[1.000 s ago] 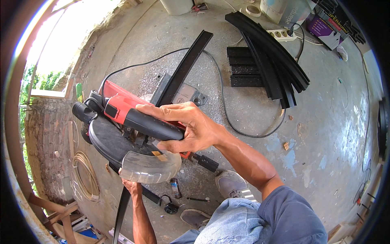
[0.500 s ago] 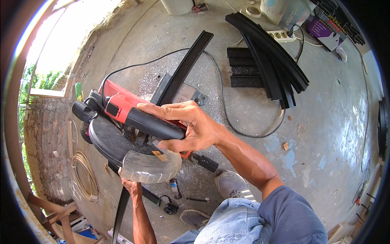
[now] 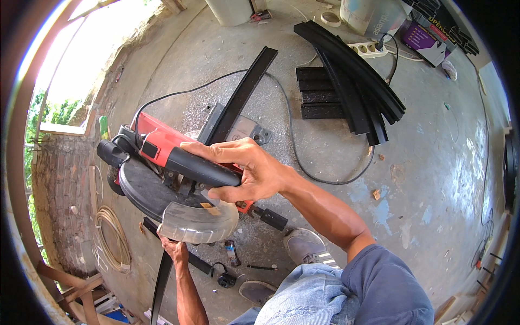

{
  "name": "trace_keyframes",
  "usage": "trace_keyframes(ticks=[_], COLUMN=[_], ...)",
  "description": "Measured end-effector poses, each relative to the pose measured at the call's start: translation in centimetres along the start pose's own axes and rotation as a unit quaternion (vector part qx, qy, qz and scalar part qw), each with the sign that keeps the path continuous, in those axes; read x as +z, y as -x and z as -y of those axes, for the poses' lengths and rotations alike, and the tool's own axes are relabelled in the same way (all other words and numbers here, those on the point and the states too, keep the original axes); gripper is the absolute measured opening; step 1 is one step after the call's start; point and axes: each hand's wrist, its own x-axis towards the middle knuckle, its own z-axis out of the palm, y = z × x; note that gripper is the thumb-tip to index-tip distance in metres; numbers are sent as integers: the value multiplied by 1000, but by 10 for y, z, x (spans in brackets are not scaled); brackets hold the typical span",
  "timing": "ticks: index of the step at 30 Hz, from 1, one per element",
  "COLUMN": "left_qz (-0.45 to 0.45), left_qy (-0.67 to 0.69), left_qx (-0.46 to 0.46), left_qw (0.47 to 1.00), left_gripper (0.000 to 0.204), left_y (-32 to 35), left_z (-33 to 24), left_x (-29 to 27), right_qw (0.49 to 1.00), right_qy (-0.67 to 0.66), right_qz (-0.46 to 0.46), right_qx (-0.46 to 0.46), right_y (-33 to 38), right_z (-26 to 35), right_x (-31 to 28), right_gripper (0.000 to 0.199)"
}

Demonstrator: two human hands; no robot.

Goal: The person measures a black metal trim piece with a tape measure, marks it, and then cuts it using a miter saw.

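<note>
1. Mitre saw (image 3: 149, 187), red and black, at 9 o'clock in the view; a black channel (image 3: 246, 86) crosses its base (image 3: 248, 130), pointing toward 1 o'clock.
2. Right hand (image 3: 254, 169), at the saw's 3 o'clock, closed around its handle (image 3: 197, 166).
3. Left hand (image 3: 174, 250), at 6 o'clock, beside the clear guard (image 3: 200, 223); fingers partly hidden, grip cannot be told.
4. Piled channels (image 3: 355, 73), at 2 o'clock.

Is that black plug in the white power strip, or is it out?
In: the black plug stands at the right end of the white power strip, its prongs out of sight.
</note>
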Motion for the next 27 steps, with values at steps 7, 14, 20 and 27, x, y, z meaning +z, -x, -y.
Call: trace_keyframes(ticks=[7, 14, 20, 27], left_qz=[11, 7, 7, 7], left_qy=[18, 32, 40, 25], left_qx=[1, -18, 4, -7], left_qw=[1000, 999, 999, 1000], left_gripper=[52, 55, 51, 49], left_y=[-1, 2, 0, 1], left_z=[1, -5, -8, -7], left_x=[-1, -1, 1, -1], right_qw=[1000, 1000, 1000, 998], right_qy=[-8, -11, -21, -23], right_qz=[1, -3, -7, 39], right_qx=[4, 1, 5, 48], right_y=[-1, -1, 0, -1], right_z=[1, -1, -2, 5], right_x=[0, 1, 2, -3], right_gripper=[80, 80, 81, 81])
